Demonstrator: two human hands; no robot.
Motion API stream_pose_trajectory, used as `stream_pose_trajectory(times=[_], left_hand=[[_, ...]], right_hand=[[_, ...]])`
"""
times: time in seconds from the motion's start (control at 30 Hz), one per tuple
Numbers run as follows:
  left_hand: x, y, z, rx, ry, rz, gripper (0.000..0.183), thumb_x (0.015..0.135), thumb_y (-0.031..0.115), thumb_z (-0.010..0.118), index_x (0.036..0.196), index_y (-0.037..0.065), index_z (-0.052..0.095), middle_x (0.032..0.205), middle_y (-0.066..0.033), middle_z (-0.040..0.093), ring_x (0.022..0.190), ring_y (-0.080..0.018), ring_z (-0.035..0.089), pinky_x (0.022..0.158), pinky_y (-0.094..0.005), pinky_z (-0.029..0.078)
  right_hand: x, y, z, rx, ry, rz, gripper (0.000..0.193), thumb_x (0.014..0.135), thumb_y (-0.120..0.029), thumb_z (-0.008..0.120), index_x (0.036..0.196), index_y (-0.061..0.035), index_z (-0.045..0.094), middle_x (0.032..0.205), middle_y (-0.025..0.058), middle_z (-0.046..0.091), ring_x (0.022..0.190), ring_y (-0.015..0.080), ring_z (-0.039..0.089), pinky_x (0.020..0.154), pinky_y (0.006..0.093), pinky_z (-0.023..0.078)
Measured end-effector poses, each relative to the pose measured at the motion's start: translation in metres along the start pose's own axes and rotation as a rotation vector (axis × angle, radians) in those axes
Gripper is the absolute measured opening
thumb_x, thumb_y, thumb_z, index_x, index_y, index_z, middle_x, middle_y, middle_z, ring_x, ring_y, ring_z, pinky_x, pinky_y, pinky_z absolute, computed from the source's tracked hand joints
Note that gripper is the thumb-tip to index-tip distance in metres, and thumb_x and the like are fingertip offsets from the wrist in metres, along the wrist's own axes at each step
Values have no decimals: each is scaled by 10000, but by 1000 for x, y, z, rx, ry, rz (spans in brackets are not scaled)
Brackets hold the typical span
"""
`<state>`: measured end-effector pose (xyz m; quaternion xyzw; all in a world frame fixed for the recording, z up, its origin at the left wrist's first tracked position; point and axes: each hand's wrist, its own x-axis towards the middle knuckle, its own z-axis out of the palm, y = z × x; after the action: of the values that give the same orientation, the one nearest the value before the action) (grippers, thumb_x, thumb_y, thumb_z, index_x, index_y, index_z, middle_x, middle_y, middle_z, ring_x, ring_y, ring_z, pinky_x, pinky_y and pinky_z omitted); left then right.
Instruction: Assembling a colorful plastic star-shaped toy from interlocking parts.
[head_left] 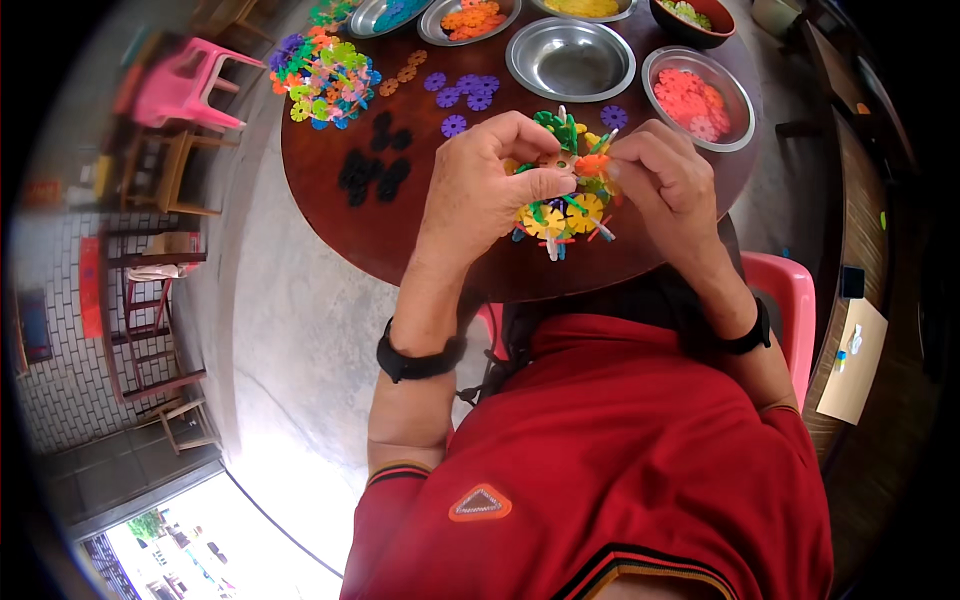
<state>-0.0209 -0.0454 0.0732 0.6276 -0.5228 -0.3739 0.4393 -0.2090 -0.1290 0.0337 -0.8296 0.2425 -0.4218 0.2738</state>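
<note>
A round cluster of interlocking plastic flower discs (562, 216), in yellow, green, orange, white and blue, is held up over the near part of the round table (330, 205). My left hand (478, 185) grips it from the left, thumb across its upper side and fingers curled behind. At its right side, my right hand (668, 178) is closed in a pinch at the edge of an orange flower disc (592, 165). The right fingertips are slightly blurred and partly hide what lies between them.
Loose purple discs (470, 92), black discs (375, 172) and small orange discs (403, 74) lie on the table. A finished-looking multicoloured disc cluster (330, 85) stands at left. Beyond are a bare metal bowl (570, 60), a bowl of coral-red discs (697, 97) and several other bowls.
</note>
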Motion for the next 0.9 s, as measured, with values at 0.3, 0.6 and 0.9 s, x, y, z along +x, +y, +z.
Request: stream_pose_trajectory(times=[0.3, 0.6, 0.9], left_hand=[[18, 18, -6, 755, -70, 367, 230, 809, 277, 686, 926, 87, 740, 829, -55, 686, 936, -241, 590, 901, -426, 308], [15, 3, -3, 506, -102, 325, 214, 887, 212, 577, 991, 82, 712, 922, -62, 673, 1050, -251, 564, 957, -426, 327], [28, 10, -15, 371, -316, 143, 228, 870, 87, 595, 1068, 9, 678, 940, -76, 669, 839, -177, 651, 821, -303, 491]], right_hand=[[0, -1, 4, -245, 4, -228, 111, 803, -152, 685, 878, -113, 614, 766, 28, 572, 739, 234, 574, 760, 369, 408], [-2, 5, 4, -156, 79, -171, 116, 802, -158, 686, 853, -108, 595, 730, 35, 571, 714, 244, 567, 752, 361, 404], [-3, 6, 4, -111, 88, -180, 108, 792, -139, 690, 827, -99, 596, 721, 31, 574, 693, 239, 564, 736, 360, 400]])
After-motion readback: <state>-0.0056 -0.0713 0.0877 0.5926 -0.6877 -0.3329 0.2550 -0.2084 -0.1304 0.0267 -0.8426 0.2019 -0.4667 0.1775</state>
